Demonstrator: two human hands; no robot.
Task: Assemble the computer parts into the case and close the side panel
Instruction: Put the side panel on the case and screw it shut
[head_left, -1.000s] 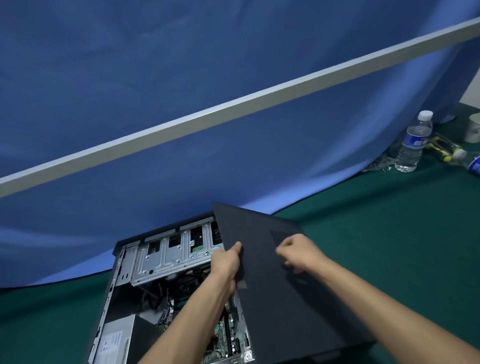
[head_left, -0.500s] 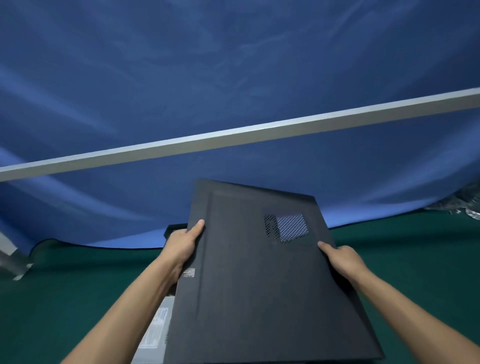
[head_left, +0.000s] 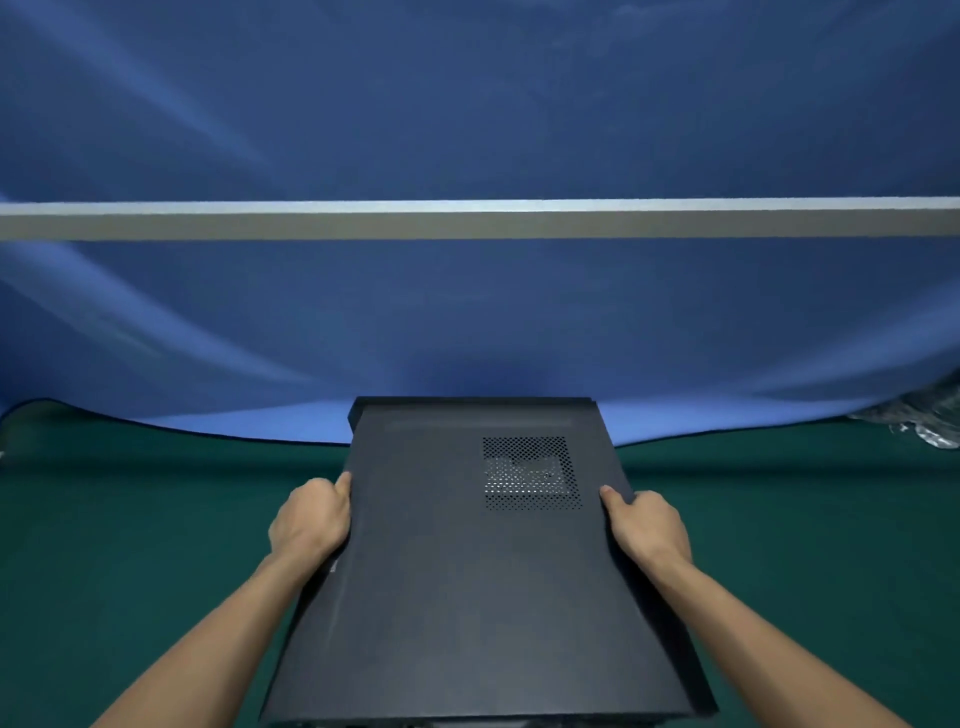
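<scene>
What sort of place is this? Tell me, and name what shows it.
Probably a makeshift workbench or recording setup: a table under green cloth, a blue cloth backdrop with a grey bar across it, and both hands holding a computer side panel.

- My left hand (head_left: 311, 519) grips the left edge of the side panel (head_left: 467, 571), thumb lying along the top face and pointing forward, fingers curled under out of sight.
- My right hand (head_left: 647, 527) grips the right edge the same way, thumb on top, fingers wrapped below.
- Both forearms are bare and reach up from the lower corners, converging toward the panel, wrists roughly straight and level with each other.
</scene>
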